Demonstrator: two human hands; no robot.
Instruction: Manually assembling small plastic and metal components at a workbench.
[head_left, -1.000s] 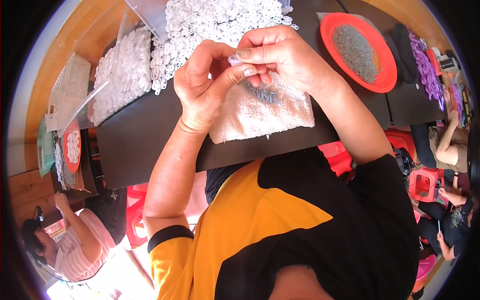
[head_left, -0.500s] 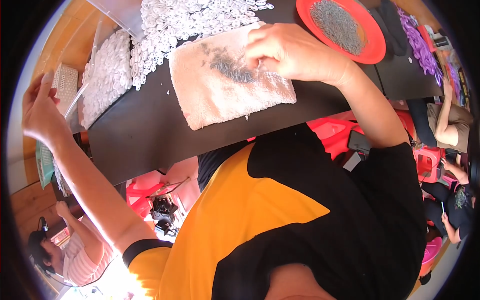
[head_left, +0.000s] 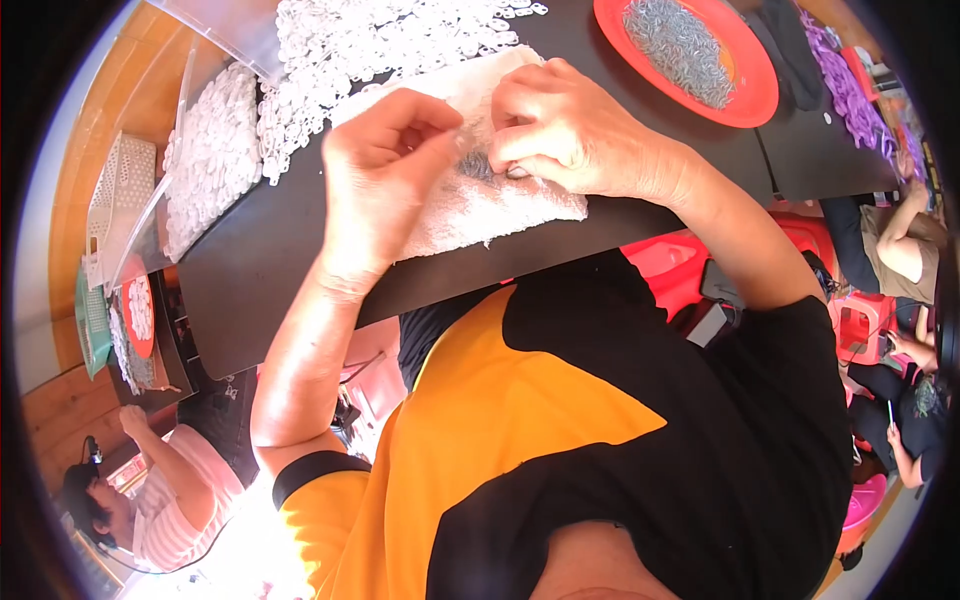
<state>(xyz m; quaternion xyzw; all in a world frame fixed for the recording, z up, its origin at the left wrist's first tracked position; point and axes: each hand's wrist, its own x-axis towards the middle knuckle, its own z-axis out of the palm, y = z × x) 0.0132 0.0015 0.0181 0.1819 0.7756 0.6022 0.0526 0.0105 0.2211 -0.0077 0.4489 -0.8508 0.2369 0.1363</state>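
Observation:
My left hand (head_left: 375, 185) is over the left part of a pale towel (head_left: 465, 225), thumb and fingertips pinched together; anything tiny between them is too small to name. Close to its right, my right hand (head_left: 570, 130) rests on the towel with curled fingers. A small, partly hidden piece (head_left: 517, 172) shows at its fingertips, and I cannot make out its kind. Between the hands lies a small heap of grey metal pins (head_left: 474, 166), partly covered by the fingers. Beyond the towel spreads a large pile of small white plastic pieces (head_left: 375, 40) with holes.
A red plate (head_left: 757, 95) of grey metal pins stands at the far right, near purple pieces (head_left: 845, 85). On the left, a clear bin (head_left: 152, 222) holds white pieces, beside a white perforated basket (head_left: 122, 190). Another person (head_left: 175, 490) sits at lower left; others sit at right.
My left hand has come from the clear bin at the far left to the towel, beside my right hand. The right hand stays over the towel, its fingers now more curled.

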